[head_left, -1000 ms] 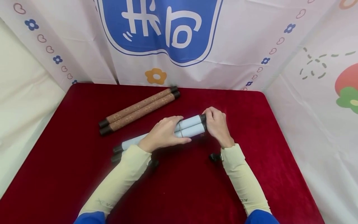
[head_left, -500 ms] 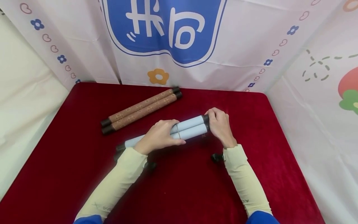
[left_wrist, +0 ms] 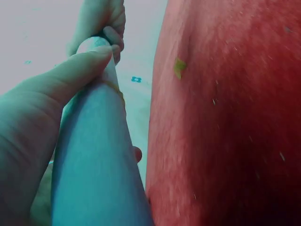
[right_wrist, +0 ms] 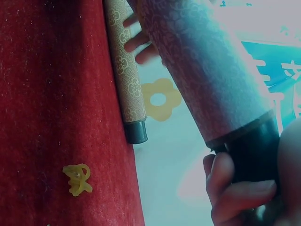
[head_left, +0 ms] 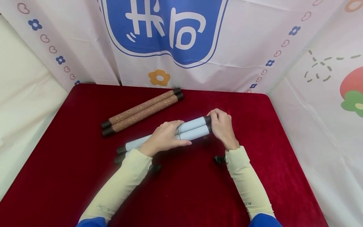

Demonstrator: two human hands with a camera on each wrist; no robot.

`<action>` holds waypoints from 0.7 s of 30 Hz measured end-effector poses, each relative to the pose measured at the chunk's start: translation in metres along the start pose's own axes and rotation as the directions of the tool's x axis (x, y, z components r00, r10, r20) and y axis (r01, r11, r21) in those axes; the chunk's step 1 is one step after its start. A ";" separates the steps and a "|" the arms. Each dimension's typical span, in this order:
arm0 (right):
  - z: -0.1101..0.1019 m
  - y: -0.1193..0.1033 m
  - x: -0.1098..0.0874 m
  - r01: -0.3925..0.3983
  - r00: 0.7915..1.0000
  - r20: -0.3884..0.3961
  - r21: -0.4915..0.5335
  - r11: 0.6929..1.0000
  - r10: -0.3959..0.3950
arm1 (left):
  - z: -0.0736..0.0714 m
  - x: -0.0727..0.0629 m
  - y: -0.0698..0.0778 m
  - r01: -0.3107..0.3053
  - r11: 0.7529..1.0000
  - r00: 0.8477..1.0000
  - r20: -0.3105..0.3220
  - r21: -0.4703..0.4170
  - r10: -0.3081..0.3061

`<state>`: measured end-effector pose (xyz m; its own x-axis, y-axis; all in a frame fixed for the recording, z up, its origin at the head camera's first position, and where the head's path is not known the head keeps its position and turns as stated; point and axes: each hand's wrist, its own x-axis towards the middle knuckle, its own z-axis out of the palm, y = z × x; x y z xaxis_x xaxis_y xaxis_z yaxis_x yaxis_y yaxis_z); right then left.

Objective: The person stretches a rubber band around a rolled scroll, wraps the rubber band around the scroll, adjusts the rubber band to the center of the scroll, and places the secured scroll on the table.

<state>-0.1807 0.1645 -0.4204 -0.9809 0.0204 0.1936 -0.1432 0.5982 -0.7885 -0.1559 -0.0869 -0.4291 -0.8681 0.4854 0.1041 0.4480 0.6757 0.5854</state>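
Two light blue paper scrolls (head_left: 195, 124) with dark end caps lie side by side, slightly tilted, above the red cloth. Around both runs a thin band (head_left: 178, 133); in the left wrist view it looks like a yellowish rubber band (left_wrist: 114, 89). My left hand (head_left: 164, 137) grips the pair near the middle, thumb on the near side beside the band, fingers over the far side. My right hand (head_left: 222, 126) holds the dark caps (right_wrist: 254, 150) at the right end, fingers curled round them. The left hand and sleeve hide part of the scrolls' lower left stretch.
Behind, two brown patterned scrolls (head_left: 141, 112) with dark caps lie together on the red table (head_left: 241, 113). A small yellow clip-like piece (right_wrist: 77, 180) lies on the cloth under the right end of the held scrolls. White printed fabric walls (head_left: 235, 75) enclose the back and sides.
The band and my left hand have shifted a little left along the scrolls, away from the right end. My right hand keeps its hold on the caps. The brown scrolls stay put.
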 end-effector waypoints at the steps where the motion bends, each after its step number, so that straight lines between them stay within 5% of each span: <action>1: 0.000 0.000 0.001 0.001 1.000 0.001 -0.001 1.000 -0.001 | -0.002 -0.003 -0.002 0.013 1.000 1.000 0.001 0.007 -0.013; 7: -0.001 0.003 0.004 0.006 1.000 -0.009 -0.008 1.000 -0.006 | -0.011 -0.014 -0.012 0.032 0.998 0.999 0.000 0.049 -0.032; 16: -0.002 0.004 0.004 0.014 1.000 -0.004 -0.008 1.000 -0.014 | -0.002 -0.005 -0.004 0.020 0.999 1.000 -0.007 0.034 -0.019; 21: -0.003 0.004 0.002 0.012 1.000 -0.004 -0.018 1.000 -0.012 | -0.004 -0.017 -0.015 0.043 0.999 0.999 -0.008 0.020 -0.043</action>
<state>-0.1831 0.1695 -0.4209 -0.9785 0.0159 0.2055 -0.1529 0.6130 -0.7752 -0.1487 -0.1071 -0.4366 -0.8883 0.4512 0.0854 0.4142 0.7071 0.5731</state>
